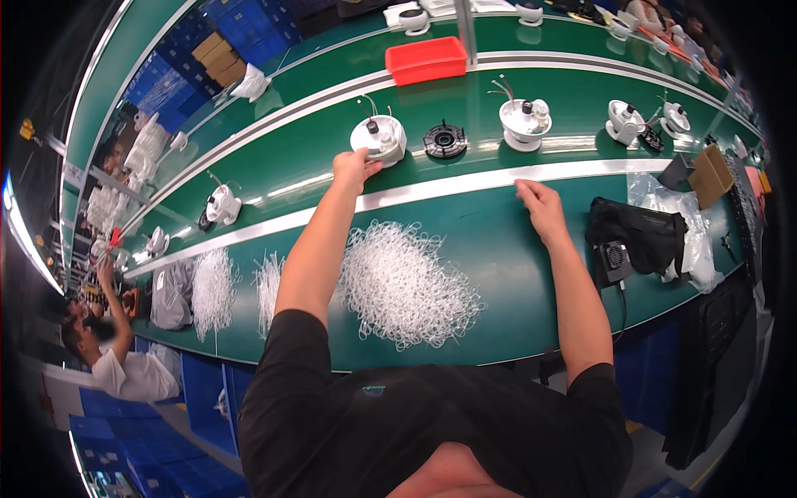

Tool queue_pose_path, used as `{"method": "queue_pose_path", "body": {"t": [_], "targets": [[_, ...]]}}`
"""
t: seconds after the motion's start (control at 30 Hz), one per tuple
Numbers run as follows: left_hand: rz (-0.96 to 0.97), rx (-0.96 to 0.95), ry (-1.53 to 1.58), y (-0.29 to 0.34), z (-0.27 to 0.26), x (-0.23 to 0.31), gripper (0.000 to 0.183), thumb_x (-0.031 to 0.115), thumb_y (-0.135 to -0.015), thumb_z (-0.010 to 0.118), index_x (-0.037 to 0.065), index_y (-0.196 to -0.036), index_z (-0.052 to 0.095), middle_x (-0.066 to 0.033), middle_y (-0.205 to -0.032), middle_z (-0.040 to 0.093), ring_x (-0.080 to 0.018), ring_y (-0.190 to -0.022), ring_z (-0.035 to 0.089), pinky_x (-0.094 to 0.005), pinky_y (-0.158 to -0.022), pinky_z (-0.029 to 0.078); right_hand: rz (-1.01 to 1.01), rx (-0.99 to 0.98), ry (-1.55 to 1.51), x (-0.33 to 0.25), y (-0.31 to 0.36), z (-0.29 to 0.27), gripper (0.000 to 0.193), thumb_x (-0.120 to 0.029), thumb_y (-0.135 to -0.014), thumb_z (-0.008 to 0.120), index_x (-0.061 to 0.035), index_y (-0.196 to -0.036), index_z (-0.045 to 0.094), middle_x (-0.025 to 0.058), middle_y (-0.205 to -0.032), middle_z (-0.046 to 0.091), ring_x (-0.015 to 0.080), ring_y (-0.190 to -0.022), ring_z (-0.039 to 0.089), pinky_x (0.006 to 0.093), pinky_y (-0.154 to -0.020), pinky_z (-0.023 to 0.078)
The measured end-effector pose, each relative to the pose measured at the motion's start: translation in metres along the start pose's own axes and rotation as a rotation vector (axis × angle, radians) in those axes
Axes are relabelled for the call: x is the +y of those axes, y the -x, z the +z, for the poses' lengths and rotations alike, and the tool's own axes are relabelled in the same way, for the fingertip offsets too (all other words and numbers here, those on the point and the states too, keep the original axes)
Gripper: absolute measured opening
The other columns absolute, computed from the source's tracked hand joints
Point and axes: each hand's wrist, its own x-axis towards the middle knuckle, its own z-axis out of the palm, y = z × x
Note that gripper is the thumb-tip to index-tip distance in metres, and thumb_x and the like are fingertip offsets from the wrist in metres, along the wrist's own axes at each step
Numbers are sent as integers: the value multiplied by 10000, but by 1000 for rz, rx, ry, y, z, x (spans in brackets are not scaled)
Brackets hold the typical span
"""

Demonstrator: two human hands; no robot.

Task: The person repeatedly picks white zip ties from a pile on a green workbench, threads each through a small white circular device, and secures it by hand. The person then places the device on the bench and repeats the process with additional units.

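Observation:
My left hand [355, 172] grips the near rim of a white round housing [375, 137] on the green conveyor belt. Thin wires and a dark cylinder rise from the housing's top. Beside it on the right lies a black ribbed disc [445, 141]. My right hand [544, 207] hovers over the worktable near the belt's pale metal rail [465, 184], its fingers curled together; whatever is in them, if anything, is hidden. Between my forearms spreads a large heap of white looped cable ties or cords [407, 286]; their exact kind is unclear. Another wired white housing [525, 124] stands farther right.
A red bin [426, 61] stands beyond the belt. More white housings [222, 205] sit along it. At right are a black bag [635, 228], clear plastic bags and a cardboard box [711, 176]. Smaller white heaps [214, 290] lie left. A co-worker [124, 365] reaches up at far left.

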Motion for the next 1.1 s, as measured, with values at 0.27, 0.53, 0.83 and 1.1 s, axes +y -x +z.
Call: {"method": "queue_pose_path", "body": {"t": [0.27,0.53,0.83,1.1], "targets": [[19,-419,-258,110,49,28,218,80,-923,586,-98,-1050,587,-152,-967,682,-227,-783,706,-275,-653,613,54,-201,-157,-76,-9,23,436,-341,-989,584,14,-1234,644,64,-1139,663,132,-1059,567,272,-926,434],[-124,-649,-420,168,84,-3,240,106,-891,641,-113,-991,627,-149,-869,695,-194,-666,704,-274,-587,603,-125,-83,134,-63,-2,15,317,-289,-951,607,-25,-1085,719,151,-944,665,242,-922,639,343,-827,483],[-207,-787,-450,187,92,-21,286,176,-918,686,-84,-1021,628,-120,-871,685,-157,-683,680,-263,-619,595,19,-272,-90,-72,2,-1,296,-241,-965,621,16,-1074,719,85,-1003,689,167,-957,630,299,-851,488],[177,-533,-279,168,86,-6,225,137,-955,648,-22,-1115,638,-83,-1002,689,-119,-748,645,-257,-648,559,18,-350,-195,-80,3,5,219,-197,-956,611,9,-968,684,33,-853,687,103,-797,614,258,-728,490]]}}
